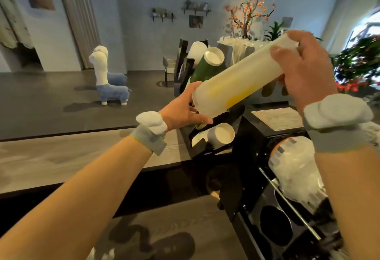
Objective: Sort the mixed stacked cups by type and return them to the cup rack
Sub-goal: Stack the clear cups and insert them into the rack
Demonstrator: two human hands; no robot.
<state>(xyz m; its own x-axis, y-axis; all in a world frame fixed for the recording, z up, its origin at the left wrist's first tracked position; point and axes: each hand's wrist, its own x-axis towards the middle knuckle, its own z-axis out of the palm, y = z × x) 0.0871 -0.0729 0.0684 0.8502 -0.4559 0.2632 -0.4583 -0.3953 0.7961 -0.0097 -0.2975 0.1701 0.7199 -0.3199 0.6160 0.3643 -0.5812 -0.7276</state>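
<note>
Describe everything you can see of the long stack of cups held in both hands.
The stack of cups is a long, pale tube of nested cups, frosted and plastic-looking, with a yellow-orange tint along its underside. It lies tilted in the air, low end to the left, high end to the right, above the black cup rack. The left hand holds the low end; the right hand holds the high end.

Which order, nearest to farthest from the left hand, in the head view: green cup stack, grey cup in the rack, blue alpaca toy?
1. Grey cup, just below and right of the left hand.
2. Green cup stack, higher, behind the hand.
3. Blue alpaca toy, far left on the floor.
</note>
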